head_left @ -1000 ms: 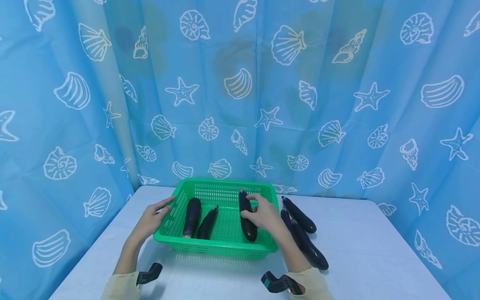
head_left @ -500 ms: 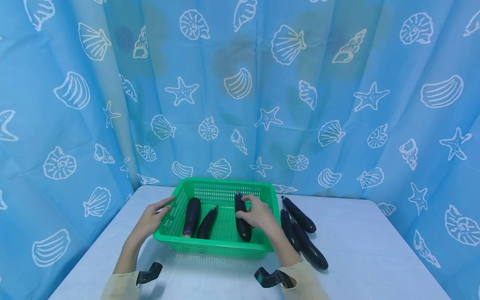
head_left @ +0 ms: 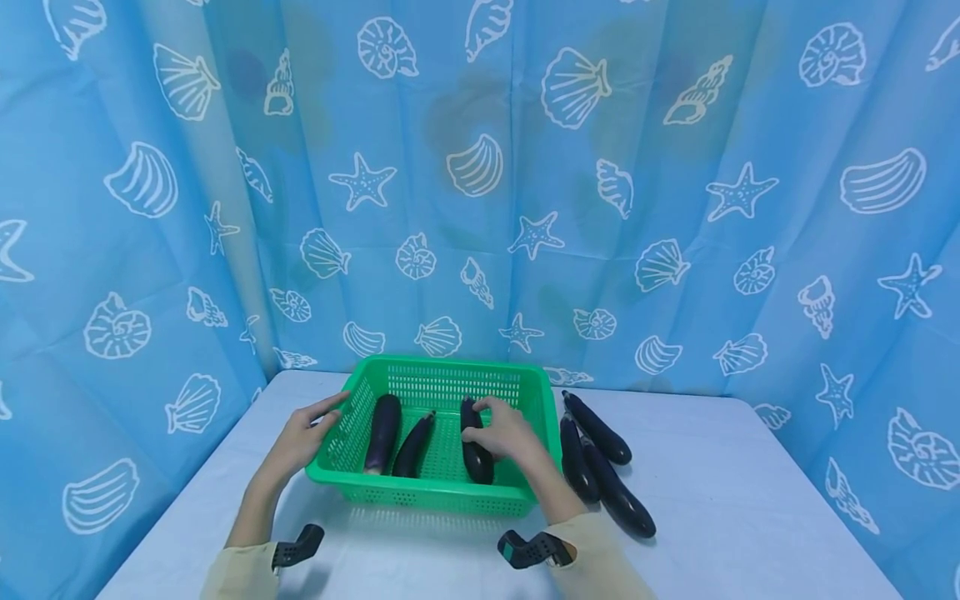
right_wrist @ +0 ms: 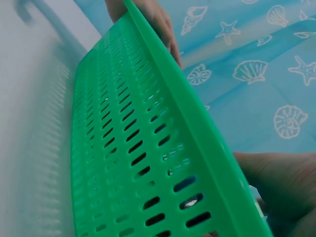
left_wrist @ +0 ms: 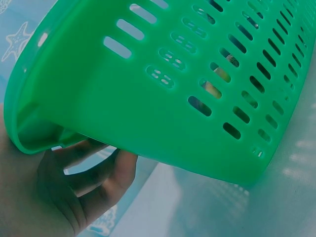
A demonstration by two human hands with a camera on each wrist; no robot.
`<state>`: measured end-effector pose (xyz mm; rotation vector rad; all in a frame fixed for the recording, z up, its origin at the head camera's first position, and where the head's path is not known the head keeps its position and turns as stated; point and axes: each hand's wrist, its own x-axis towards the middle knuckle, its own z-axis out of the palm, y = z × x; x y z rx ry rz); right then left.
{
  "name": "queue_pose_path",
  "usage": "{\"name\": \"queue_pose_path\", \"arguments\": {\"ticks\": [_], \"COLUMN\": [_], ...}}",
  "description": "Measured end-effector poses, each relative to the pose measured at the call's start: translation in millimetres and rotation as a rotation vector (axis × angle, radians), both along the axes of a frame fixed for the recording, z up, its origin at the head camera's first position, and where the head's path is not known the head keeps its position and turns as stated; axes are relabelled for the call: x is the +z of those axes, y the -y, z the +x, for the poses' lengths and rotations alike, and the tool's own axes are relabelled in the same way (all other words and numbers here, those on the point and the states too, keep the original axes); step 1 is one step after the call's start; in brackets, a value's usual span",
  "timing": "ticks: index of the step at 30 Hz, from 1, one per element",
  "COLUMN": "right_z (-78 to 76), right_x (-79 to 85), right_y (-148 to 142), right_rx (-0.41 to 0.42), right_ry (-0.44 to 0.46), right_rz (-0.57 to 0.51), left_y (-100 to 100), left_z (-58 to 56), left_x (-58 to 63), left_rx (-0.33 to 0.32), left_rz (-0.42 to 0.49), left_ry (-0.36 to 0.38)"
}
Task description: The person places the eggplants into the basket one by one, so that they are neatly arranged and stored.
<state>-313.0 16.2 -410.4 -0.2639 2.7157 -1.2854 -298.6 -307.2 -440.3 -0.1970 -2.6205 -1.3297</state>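
A green slotted plastic basket [head_left: 420,493] stands on the white table. My left hand [head_left: 303,437] grips its left rim; in the left wrist view, fingers [left_wrist: 106,190] curl beneath the rim of the basket wall [left_wrist: 94,94]. Inside, toward the right, my right hand [head_left: 506,432] pinches a dark eggplant [head_left: 476,462] between thumb and fingers. Two more eggplants lie at the left, a thick one [head_left: 383,435] and a slimmer one [head_left: 414,446]. In the right wrist view the basket wall [right_wrist: 113,123] hides the eggplant and the fingertips of my right hand [right_wrist: 284,185].
Just right of the basket, a far eggplant [head_left: 598,429], a middle one [head_left: 577,468] and a near one [head_left: 618,497] lie close together on the white table [head_left: 720,483]. Behind the table hangs a blue curtain [head_left: 480,242] printed with shells and starfish.
My right hand has moved the held eggplant leftward inside the basket, toward the other two. My left hand and the basket have stayed in place.
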Motion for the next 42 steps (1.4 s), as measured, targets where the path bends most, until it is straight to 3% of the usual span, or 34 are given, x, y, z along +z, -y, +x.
{"name": "queue_pose_path", "arguments": {"ticks": [17, 33, 42], "right_z": [-2.8, -7.8, -0.2], "right_x": [-2.7, -7.1, -6.9], "right_y": [23, 31, 43], "right_rx": [0.032, 0.065, 0.078], "right_ry": [0.034, 0.14, 0.246], "right_rz": [0.073, 0.046, -0.023], "left_y": [0, -1, -2], "left_z": [-0.9, -0.8, 1.0], "left_x": [0.6, 0.7, 1.7], "left_rx": [-0.009, -0.005, -0.003], "left_rz": [-0.003, 0.001, -0.006], "left_ry": [-0.005, 0.005, 0.01]}}
